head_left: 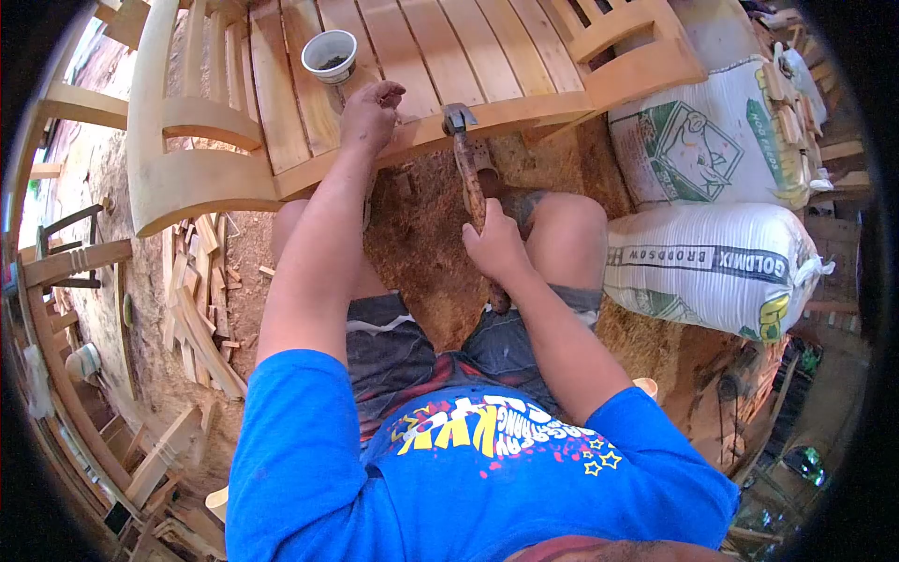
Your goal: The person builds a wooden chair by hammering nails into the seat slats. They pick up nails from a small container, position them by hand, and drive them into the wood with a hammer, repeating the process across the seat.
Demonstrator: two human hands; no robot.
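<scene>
My right hand (496,245) is wrapped around the wooden handle of a claw hammer (469,176). The hammer's metal head is up by the front edge of a slatted wooden bench (496,120). Over the bench's front edge, my left hand (371,118) is closed with its fingers curled together. Whatever those fingers may pinch is too small to make out. Just beyond that hand, a white tub (330,57) with small dark bits inside stands on the slats.
To the right lie two stuffed white feed sacks (702,267), one behind the other. Wood offcuts (198,300) are piled on the dirt floor at left. Curved bench armrests (201,178) rise at both sides. Wooden frames (80,262) stand at far left.
</scene>
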